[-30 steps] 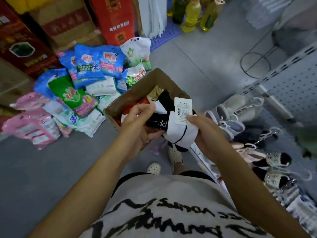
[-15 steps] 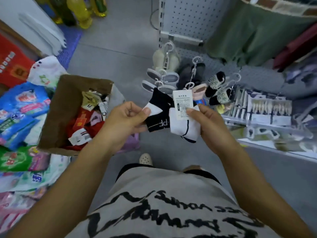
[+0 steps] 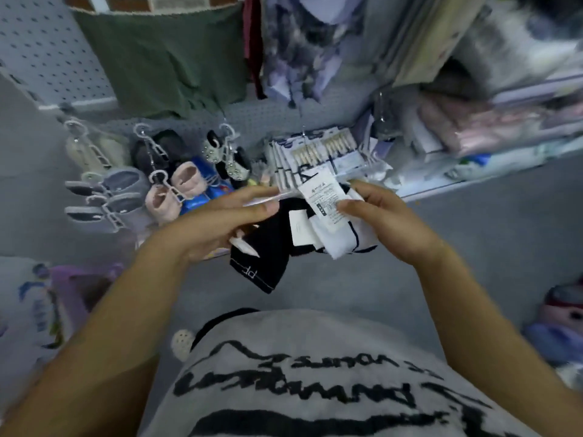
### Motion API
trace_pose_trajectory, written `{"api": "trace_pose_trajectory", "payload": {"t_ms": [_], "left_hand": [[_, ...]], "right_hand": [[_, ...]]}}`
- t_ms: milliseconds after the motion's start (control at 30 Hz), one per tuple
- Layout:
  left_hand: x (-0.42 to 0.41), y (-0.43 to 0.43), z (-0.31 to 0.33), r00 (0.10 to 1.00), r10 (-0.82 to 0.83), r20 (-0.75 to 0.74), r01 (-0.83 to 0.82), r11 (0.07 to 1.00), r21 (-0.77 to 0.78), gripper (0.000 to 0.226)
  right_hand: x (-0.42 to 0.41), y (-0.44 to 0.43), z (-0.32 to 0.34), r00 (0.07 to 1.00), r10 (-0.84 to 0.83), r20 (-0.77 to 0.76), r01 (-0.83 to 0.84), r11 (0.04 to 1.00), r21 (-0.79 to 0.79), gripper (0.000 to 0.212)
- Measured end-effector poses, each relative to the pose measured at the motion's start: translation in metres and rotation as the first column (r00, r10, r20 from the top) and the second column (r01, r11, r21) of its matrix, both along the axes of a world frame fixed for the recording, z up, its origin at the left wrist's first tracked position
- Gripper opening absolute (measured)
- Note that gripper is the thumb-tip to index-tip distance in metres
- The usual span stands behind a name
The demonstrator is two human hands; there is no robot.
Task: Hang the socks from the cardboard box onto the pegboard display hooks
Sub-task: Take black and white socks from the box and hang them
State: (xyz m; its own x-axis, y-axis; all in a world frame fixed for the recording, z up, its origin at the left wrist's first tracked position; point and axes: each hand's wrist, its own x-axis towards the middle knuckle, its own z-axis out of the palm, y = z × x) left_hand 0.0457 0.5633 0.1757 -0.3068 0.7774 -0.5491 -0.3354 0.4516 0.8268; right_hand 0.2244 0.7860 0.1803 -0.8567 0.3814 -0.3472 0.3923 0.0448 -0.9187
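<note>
Over a grey shirt with black lettering [image 3: 315, 373], both hands hold a bundle of black and white socks [image 3: 268, 250] in the air above the grey floor [image 3: 489, 247]. The left hand [image 3: 217, 225] pinches the black sock's upper edge. The right hand [image 3: 388, 222] grips the white socks, thumb on their white paper label [image 3: 323, 197]. Beyond, small pink footwear on white plastic hangers [image 3: 179, 187] hangs from the grey perforated pegboard [image 3: 47, 52].

Bunched black-and-white socks [image 3: 268, 247], paper tag [image 3: 323, 197] uppermost, are held before the grey pegboard [image 3: 41, 48].
</note>
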Motion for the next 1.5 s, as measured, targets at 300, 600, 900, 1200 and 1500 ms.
{"api": "trace_pose_trajectory", "payload": {"t_ms": [300, 600, 900, 1200, 1500], "left_hand": [[0.059, 0.122, 0.032, 0.925, -0.359, -0.126, 0.359, 0.933, -0.021, 0.027], [0.021, 0.120, 0.055, 0.980, 0.077, -0.183, -0.054, 0.990, 0.128, 0.049], [0.006, 0.127, 0.105, 0.909, 0.358, -0.214, -0.230, 0.858, 0.459, 0.019], [0.056, 0.138, 0.110, 0.855, 0.415, -0.310, -0.222, 0.834, 0.505, 0.025], [0.075, 0.141, 0.094, 0.873, 0.472, -0.122, -0.399, 0.836, 0.377, 0.028]], "right_hand": [[0.073, 0.076, 0.021, 0.985, -0.156, -0.079, 0.142, 0.978, -0.155, 0.025], [0.062, 0.094, 0.050, 0.872, -0.401, -0.280, 0.380, 0.916, -0.128, 0.028], [0.014, 0.088, 0.104, 0.845, -0.263, -0.465, 0.270, 0.961, -0.052, 0.023], [-0.012, 0.033, 0.118, 0.832, -0.245, -0.497, 0.378, 0.907, 0.186, 0.023], [0.012, 0.041, 0.105, 0.916, -0.225, -0.333, 0.249, 0.968, 0.031, 0.031]]}}
